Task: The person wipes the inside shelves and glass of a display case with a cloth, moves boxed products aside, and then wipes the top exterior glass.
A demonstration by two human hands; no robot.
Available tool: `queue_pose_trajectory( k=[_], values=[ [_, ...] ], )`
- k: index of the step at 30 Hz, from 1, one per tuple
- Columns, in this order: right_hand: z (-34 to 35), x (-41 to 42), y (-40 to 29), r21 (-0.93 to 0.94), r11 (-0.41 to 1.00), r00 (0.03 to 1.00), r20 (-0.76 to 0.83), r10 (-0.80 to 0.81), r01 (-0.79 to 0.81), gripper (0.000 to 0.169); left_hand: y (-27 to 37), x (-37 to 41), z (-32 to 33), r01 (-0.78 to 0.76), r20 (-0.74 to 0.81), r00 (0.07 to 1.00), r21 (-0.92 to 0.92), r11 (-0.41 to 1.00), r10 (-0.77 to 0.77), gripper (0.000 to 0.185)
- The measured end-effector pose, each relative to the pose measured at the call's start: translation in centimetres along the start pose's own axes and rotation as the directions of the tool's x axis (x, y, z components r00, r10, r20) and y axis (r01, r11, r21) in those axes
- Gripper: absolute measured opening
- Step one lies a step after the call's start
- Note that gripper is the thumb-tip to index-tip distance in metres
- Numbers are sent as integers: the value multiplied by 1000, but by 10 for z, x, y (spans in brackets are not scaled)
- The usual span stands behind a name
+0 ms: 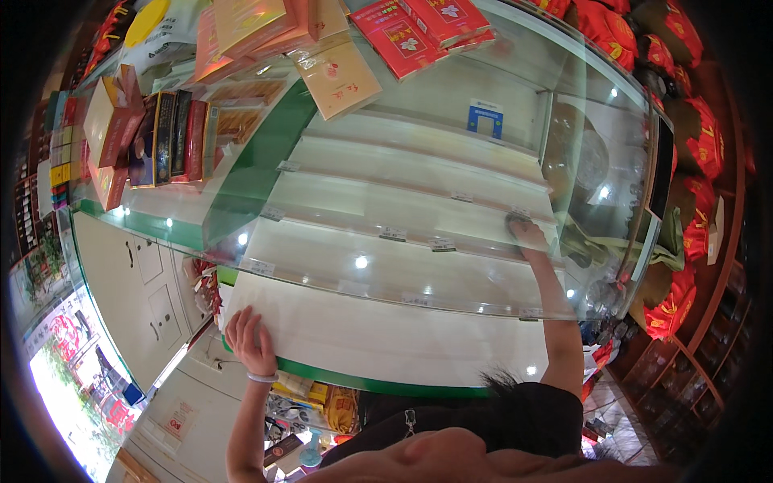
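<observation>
My right hand [530, 236] reaches under the glass top [362, 288] of a display counter. It grips a grey wad [513, 222], perhaps a cloth or a scouring pad, pressed to a white stepped shelf [386, 208] near its right end. Small label holders [442, 244] line the edges of the steps. With its fingers apart, my left hand [250, 342] rests at the left end of the white front board [386, 338], which has a green edge [386, 375]. Nothing shows in that hand.
Red cartons [401, 39] and gold cartons [337, 78] lie on the glass at the back. Upright boxes [172, 139] stand on the left. A blue card [485, 119] is inside the case. Jars with red cloth covers [679, 287] line the right side.
</observation>
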State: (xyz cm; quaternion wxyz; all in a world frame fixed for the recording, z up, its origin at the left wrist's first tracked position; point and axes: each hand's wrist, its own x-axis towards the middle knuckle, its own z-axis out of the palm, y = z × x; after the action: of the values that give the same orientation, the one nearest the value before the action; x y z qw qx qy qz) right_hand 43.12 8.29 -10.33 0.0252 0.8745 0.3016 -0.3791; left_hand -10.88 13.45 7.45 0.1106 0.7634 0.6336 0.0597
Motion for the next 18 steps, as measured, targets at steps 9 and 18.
queue_pose_trajectory(
  k=[9,18],
  values=[
    [20,7,-5,-237,958,986,17,-165,164,47,0,1,0,-9,-7,1000,5,1000,9,19],
    [62,-19,-145,-177,882,872,323,-368,437,42,1,1,1,6,-13,1000,19,1000,-6,19]
  ],
)
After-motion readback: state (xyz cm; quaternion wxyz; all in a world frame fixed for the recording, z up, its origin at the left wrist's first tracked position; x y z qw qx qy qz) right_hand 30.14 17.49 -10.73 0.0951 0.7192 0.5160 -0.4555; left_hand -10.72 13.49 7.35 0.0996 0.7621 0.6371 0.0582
